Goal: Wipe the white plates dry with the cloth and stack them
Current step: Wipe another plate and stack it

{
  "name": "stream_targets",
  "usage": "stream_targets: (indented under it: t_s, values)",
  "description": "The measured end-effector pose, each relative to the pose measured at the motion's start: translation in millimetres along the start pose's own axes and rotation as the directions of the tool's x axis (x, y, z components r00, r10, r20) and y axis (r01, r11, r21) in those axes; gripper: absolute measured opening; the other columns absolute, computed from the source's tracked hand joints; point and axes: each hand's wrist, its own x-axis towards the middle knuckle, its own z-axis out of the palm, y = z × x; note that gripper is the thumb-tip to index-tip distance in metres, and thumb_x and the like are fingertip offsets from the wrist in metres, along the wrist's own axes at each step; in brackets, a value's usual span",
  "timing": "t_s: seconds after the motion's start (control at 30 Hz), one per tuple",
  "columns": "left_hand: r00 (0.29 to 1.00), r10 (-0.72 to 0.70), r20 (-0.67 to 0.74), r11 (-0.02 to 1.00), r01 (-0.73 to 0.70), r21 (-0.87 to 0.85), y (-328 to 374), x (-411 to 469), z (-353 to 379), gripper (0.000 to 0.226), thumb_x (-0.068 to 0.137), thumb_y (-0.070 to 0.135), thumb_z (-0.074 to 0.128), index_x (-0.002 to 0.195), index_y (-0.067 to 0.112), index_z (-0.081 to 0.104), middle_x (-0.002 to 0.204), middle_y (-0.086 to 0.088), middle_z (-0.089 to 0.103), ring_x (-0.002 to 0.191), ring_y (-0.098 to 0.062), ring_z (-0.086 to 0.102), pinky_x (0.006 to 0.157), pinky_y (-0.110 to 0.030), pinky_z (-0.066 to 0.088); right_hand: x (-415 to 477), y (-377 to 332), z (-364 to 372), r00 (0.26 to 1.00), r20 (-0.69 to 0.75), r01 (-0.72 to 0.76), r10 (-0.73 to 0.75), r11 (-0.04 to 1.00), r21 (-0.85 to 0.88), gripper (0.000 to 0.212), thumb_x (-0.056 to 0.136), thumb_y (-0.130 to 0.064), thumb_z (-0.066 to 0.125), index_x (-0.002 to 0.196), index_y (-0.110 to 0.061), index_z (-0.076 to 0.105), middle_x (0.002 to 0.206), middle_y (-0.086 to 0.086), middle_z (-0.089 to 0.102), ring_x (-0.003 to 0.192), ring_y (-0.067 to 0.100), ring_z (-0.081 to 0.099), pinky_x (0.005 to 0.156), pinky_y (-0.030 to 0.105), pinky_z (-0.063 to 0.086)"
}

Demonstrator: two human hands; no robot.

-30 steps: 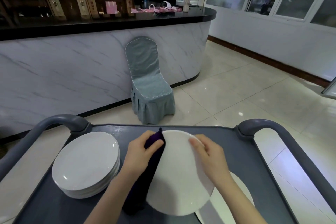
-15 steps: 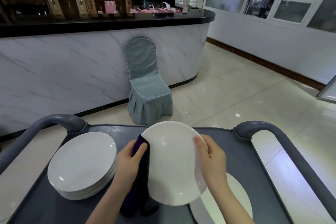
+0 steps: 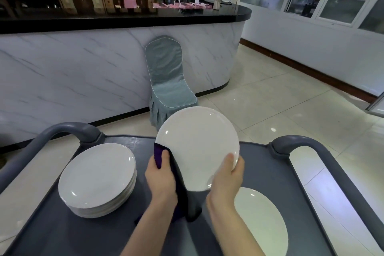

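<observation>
White plate (image 3: 197,147) is being held up above the grey cart (image 3: 52,233), tilted with its face toward the camera, between both hands.

- Left hand (image 3: 162,178) is gripping the dark purple cloth (image 3: 159,157) against the plate's lower left rim. The thumb is lying on top of the cloth, and the other fingers are hiding behind cloth and plate.
- The cloth is wrapping over that edge, and its loose end is hanging down between the two wrists, reaching the cart top.
- Right hand (image 3: 226,181) is pinching the plate's lower right rim, with the thumb lying on the face and the fingers curling round the back.
- Stack of white plates (image 3: 96,174) is sitting on the left part of the cart, well apart from the held plate. The count is not readable from the edges.
- Another white plate (image 3: 261,220) is lying flat on the right part of the cart, partly under the right forearm.
- Left cart handle (image 3: 62,131) and right cart handle (image 3: 301,141) are curving up at the far corners.
- A chair in a grey-blue cover (image 3: 166,81) is standing beyond the cart, against a marble-fronted counter (image 3: 83,68); the held plate is overlapping its skirt.
- Pale floor tiles (image 3: 280,100) are showing glare.
</observation>
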Motion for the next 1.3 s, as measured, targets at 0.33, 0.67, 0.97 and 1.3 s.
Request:
stream_targets:
  t_s: [0.33,0.67,0.97,1.3]
  values:
    - [0.834,0.312,0.455,0.822,-0.477,0.310,32,36,-43,0.015,0.088,0.021,0.071,0.078,0.031,0.069,0.075,0.009,0.071,0.063,0.002,0.057,0.063,-0.014,0.046,65,-49,-32,0.721,0.690,0.485,-0.062,0.757,-0.438,0.014,0.090,-0.030,0.071,0.100,-0.039,0.068,0.094,-0.018,0.074,0.089,0.001,0.068,0.078,0.015,0.048]
    - [0.919,0.193,0.343,0.941,-0.272,0.199,3,8,-43,0.017,0.096,0.020,0.060,0.083,0.026,0.068,0.075,0.008,0.070,0.068,-0.004,0.059,0.067,-0.024,0.048,58,-42,-28,0.831,0.518,0.429,-0.204,0.827,-0.363,0.028,0.096,-0.025,0.063,0.069,-0.022,0.063,0.061,-0.018,0.055,0.058,-0.004,0.046,0.056,0.008,0.037]
    - [0.851,0.285,0.442,0.814,-0.458,0.356,25,32,-50,0.012,0.094,0.022,0.063,0.083,0.027,0.063,0.077,0.014,0.068,0.066,0.001,0.058,0.061,-0.012,0.043,33,-22,-37,0.831,0.524,0.417,-0.188,0.835,-0.360,0.021,0.099,-0.020,0.060,0.085,-0.033,0.071,0.085,-0.020,0.071,0.078,-0.006,0.062,0.067,0.005,0.043]
    - [0.989,0.120,0.090,0.985,-0.129,0.114,7,9,-28,0.011,0.096,0.026,0.060,0.091,0.019,0.066,0.080,0.005,0.068,0.074,-0.011,0.058,0.069,-0.028,0.047,13,-24,-11,0.951,0.207,0.264,-0.228,0.949,-0.170,0.036,0.099,-0.029,0.059,0.063,-0.025,0.056,0.060,-0.015,0.049,0.058,0.003,0.043,0.054,0.013,0.038]
